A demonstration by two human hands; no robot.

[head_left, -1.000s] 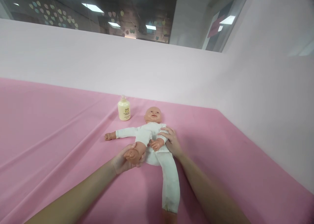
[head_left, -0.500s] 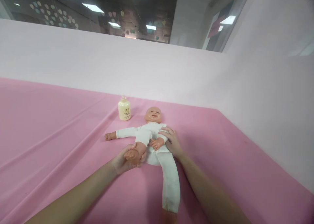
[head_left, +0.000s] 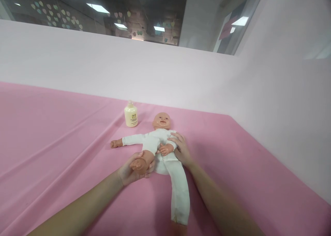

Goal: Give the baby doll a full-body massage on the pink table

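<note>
A baby doll (head_left: 160, 136) with a white cloth body lies on its back on a pink cloth, its head toward the wall. One of its legs is bent up, and my left hand (head_left: 131, 170) is wrapped round that bare lower leg near the foot. The other leg stretches toward me. My right hand (head_left: 182, 149) rests on the doll's side and upper arm at the right, fingers spread over the white fabric and thumb hidden. The doll's small hand lies over its belly.
A pale yellow bottle (head_left: 131, 116) stands upright left of the doll's head. The pink cloth (head_left: 64, 132) has long folds at left. A white wall (head_left: 116, 63) rises behind and at right, with a window (head_left: 144, 15) above.
The doll's small hand on its belly has shifted very slightly upward. Both my hands keep almost the same places.
</note>
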